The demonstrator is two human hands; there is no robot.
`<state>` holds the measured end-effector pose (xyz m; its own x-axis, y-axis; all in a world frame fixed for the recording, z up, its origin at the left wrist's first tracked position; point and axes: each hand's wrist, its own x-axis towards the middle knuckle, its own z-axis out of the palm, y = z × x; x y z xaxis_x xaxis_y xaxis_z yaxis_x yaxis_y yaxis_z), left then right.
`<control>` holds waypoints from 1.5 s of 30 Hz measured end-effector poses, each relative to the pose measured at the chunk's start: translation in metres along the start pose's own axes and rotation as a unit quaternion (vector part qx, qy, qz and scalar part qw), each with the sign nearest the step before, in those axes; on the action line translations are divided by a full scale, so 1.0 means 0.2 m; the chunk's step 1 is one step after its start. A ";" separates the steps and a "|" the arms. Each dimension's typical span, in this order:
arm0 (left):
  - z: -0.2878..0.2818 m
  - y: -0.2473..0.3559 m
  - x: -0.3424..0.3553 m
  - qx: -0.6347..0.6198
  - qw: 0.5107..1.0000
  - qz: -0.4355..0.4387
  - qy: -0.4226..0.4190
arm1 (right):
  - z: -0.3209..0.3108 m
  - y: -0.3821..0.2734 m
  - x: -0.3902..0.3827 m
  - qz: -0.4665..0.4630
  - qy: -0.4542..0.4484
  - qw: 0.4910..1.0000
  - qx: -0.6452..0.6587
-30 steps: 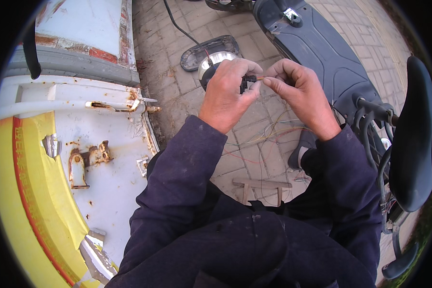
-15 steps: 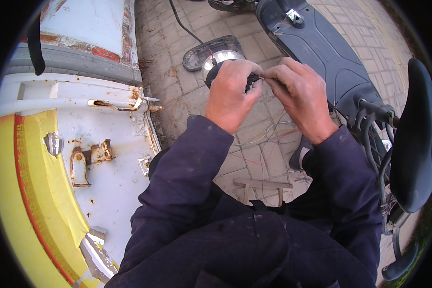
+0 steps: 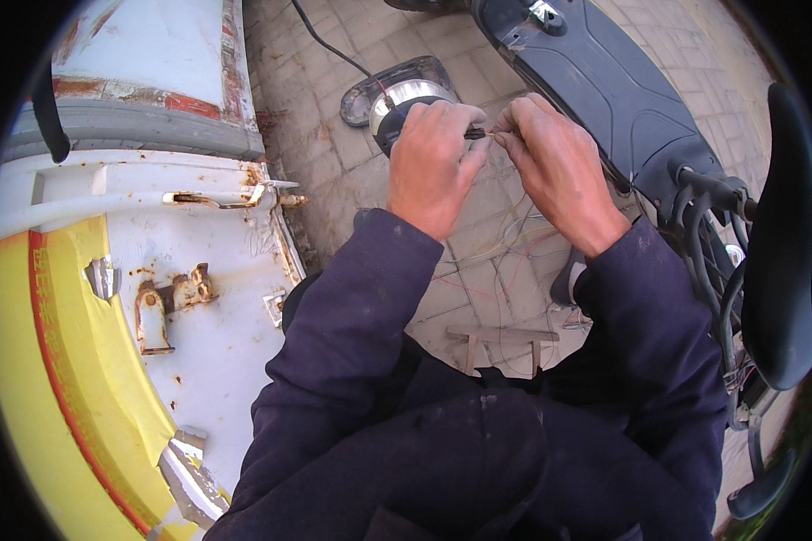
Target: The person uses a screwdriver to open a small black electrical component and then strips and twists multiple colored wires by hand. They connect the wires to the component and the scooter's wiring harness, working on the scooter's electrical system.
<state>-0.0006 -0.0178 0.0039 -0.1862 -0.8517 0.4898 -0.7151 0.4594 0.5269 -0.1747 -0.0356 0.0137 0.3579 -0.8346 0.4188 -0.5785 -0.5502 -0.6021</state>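
Clamping a small black connector (image 3: 475, 133) in the closed fingers of the left hand (image 3: 433, 167), mostly hidden there! Pinching a thin wire end (image 3: 489, 134) in the right hand (image 3: 559, 171), fingers together, just right of the connector, in the narrow gap between both hands. Doing this right by a silver-rimmed round housing (image 3: 412, 93), over grey paving (image 3: 334, 198), left of the scooter footboard (image 3: 595, 90).

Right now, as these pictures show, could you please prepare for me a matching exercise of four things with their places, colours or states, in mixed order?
Things
1. left hand
2. seat
3. torn sheet
4. wooden frame

Descriptions
A. low, near the middle, against the paving
B. yellow, at the far left
C. holding a small black part
D. black, at the far right

Pairs: 1-C, 2-D, 3-B, 4-A.
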 end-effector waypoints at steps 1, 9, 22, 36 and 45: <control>-0.01 -0.01 0.01 -0.029 0.999 -0.027 -0.015 | 0.00 0.00 0.00 -0.008 -0.005 1.000 0.001; -0.11 -0.05 0.04 -0.147 0.975 -0.090 -0.139 | 0.00 -0.01 0.01 0.000 -0.040 0.998 -0.040; -0.16 -0.12 0.08 -0.259 0.937 -0.164 -0.170 | 0.05 0.07 0.05 -0.006 -0.026 1.000 -0.014; -0.20 -0.14 0.14 -0.280 0.930 -0.169 -0.166 | 0.03 0.12 0.10 0.035 -0.024 0.995 0.087; -0.16 -0.11 0.11 -0.327 0.903 -0.196 -0.198 | -0.04 0.07 0.11 0.071 -0.145 0.986 0.032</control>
<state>0.0333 -0.0377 0.0255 -0.3241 -0.9451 -0.0427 -0.2524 0.0429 0.9667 -0.1803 -0.0617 0.0198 0.4761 -0.8710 0.1210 -0.5940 -0.4201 -0.6861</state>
